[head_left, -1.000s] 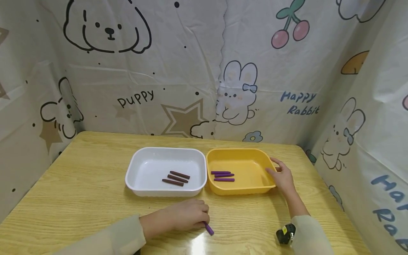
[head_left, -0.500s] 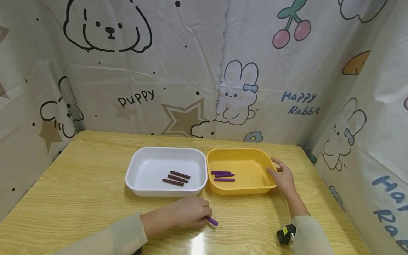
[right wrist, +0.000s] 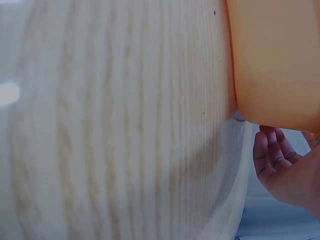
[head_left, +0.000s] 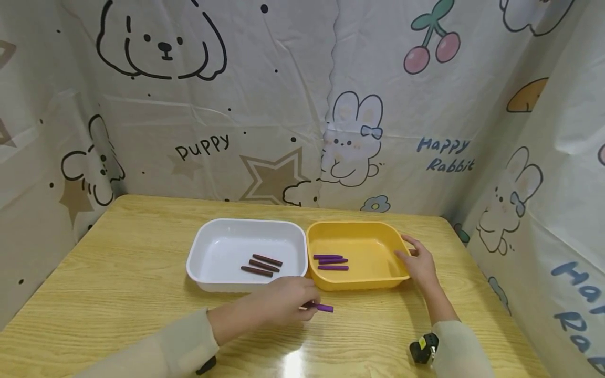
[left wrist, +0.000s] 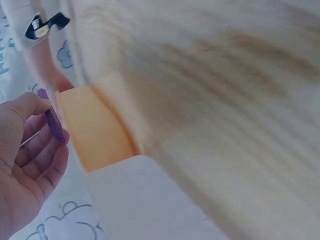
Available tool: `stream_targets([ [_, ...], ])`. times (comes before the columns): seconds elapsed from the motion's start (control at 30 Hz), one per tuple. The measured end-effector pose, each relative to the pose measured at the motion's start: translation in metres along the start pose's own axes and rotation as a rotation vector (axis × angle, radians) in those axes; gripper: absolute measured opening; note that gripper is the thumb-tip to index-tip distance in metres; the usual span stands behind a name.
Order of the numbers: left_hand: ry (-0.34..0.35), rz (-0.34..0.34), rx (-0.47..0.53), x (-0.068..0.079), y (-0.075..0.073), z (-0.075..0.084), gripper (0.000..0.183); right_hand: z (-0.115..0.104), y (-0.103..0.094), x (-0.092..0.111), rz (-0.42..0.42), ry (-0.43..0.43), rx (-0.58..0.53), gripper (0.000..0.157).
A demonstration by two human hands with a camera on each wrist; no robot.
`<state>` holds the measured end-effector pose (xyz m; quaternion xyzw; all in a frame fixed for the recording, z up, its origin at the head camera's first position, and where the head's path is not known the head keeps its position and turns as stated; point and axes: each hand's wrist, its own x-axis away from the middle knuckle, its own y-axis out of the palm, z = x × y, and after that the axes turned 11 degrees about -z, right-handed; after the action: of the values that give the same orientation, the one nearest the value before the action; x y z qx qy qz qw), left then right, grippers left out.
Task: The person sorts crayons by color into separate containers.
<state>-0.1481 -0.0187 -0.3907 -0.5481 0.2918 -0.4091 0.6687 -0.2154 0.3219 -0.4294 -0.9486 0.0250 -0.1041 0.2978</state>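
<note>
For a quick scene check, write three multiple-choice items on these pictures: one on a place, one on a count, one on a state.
1. Where does the right hand rest?
A. on the white tray's left rim
B. on the yellow tray's right rim
C. flat on the table's near edge

2. How many brown sticks lie in the white tray?
A. one
B. three
C. five

3. What is the left hand doing?
A. pinching a purple stick
B. lying flat, holding nothing
C. lifting the white tray

Answers:
1. B, its fingers touch the yellow tray at the right edge.
2. B, three lie side by side.
3. A, the purple stick juts from its fingertips just above the table.
</note>
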Motion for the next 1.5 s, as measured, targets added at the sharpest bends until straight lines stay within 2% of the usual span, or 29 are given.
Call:
stream_targets([
  [0.13, -0.028, 0.037, -0.027, -0.006, -0.013, 0.003, 0.008, 0.002, -0.001, -0.001, 0.0, -0.015, 0.011, 0.056],
  [0.3, -0.081, 0.072, -0.007, -0.019, -0.026, 0.006, 0.008, 0.002, -0.001, 0.0, -0.003, -0.015, 0.012, 0.057],
  [0.53, -0.158, 0.108, -0.006, -0.043, -0.037, 0.01, 0.01, 0.0, -0.001, 0.001, -0.004, -0.015, 0.013, 0.056],
  [0.67, -0.205, 0.1, 0.043, -0.057, -0.039, 0.009, 0.012, 0.001, -0.001, -0.001, -0.002, -0.009, 0.015, 0.056],
  [0.93, -0.247, 0.094, 0.105, -0.08, -0.036, 0.004, 0.01, 0.002, -0.001, -0.001, -0.002, -0.009, 0.021, 0.056],
  [1.17, -0.302, 0.074, 0.137, -0.095, -0.034, 0.001, 0.01, 0.001, -0.001, 0.0, -0.006, -0.01, 0.016, 0.056],
  [1.37, -0.34, 0.066, 0.138, -0.108, -0.028, -0.004, 0.012, 0.0, -0.001, 0.002, -0.014, -0.01, 0.014, 0.057],
  [1.5, -0.342, 0.067, 0.178, -0.115, -0.021, -0.007, 0.011, 0.0, -0.001, 0.001, -0.016, -0.013, 0.014, 0.058],
])
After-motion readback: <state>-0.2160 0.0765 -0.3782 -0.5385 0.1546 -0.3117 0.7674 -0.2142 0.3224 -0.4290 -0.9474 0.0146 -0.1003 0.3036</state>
